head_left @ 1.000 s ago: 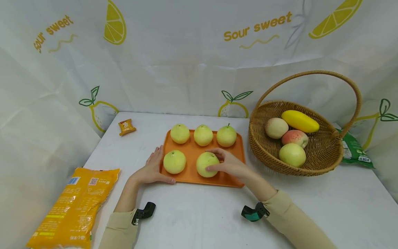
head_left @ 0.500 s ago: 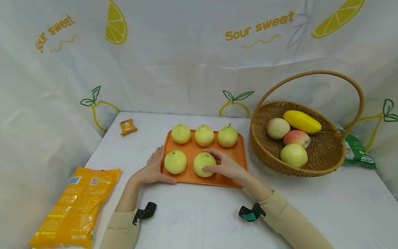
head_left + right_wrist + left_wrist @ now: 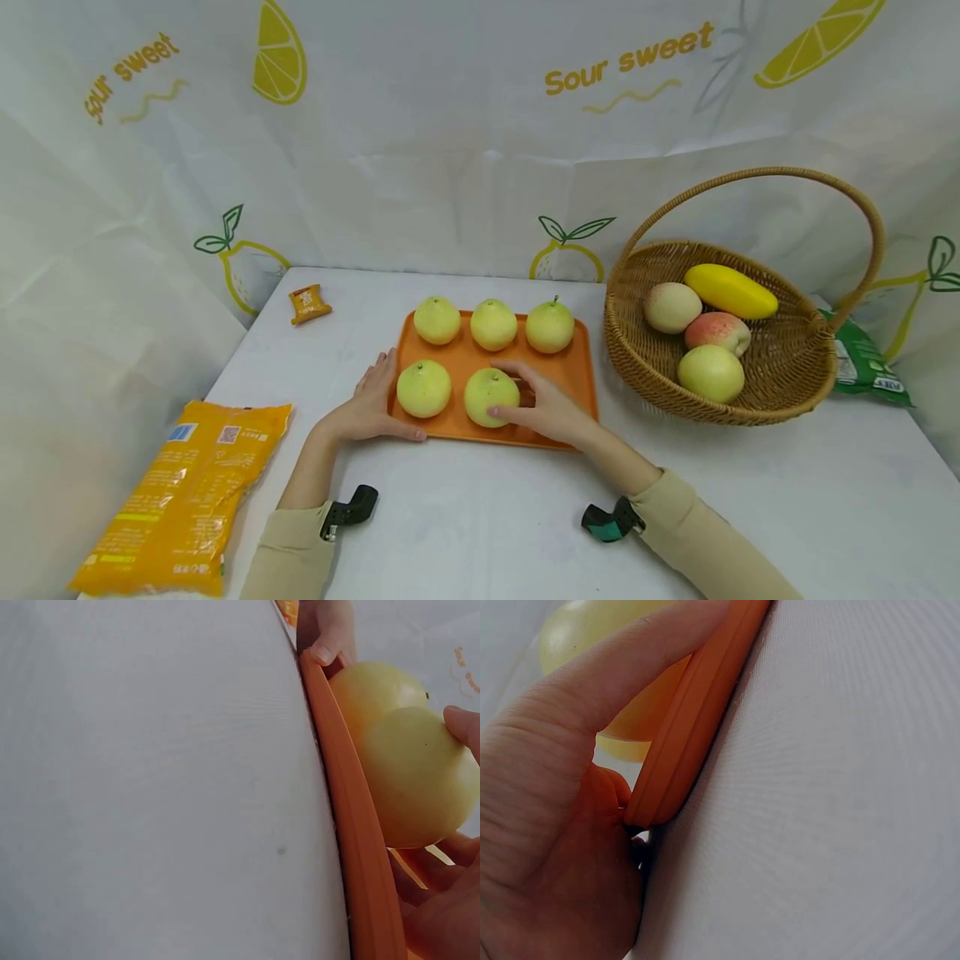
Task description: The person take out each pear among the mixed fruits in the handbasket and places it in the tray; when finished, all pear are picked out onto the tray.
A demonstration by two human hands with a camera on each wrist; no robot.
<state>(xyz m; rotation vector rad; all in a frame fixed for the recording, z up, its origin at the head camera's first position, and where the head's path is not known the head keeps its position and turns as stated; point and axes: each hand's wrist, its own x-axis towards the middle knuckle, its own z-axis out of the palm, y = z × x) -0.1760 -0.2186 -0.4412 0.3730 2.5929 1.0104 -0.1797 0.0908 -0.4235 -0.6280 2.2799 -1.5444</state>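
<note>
In the head view, an orange tray (image 3: 579, 375) holds several round yellow-green pears, three along the back and two in front. My right hand (image 3: 551, 408) holds the front right pear (image 3: 483, 402), thumb at its near side and fingers behind. The right wrist view shows that pear (image 3: 412, 780) low over the tray floor, with the thumb tip on it. My left hand (image 3: 367, 414) rests at the tray's front left corner, fingers straight along the left side and thumb along the front rim. Close to it sits the front left pear (image 3: 423, 389).
A wicker basket (image 3: 626, 358) with a tall handle stands at right, holding a yellow elongated fruit, two peach-like fruits and a pear. Behind it lies a green packet (image 3: 862, 358). An orange bag (image 3: 180, 500) lies front left, a small wrapped snack (image 3: 308, 305) back left.
My right hand and the front right pear have shifted slightly left on the tray. My left hand stays at the tray's corner.
</note>
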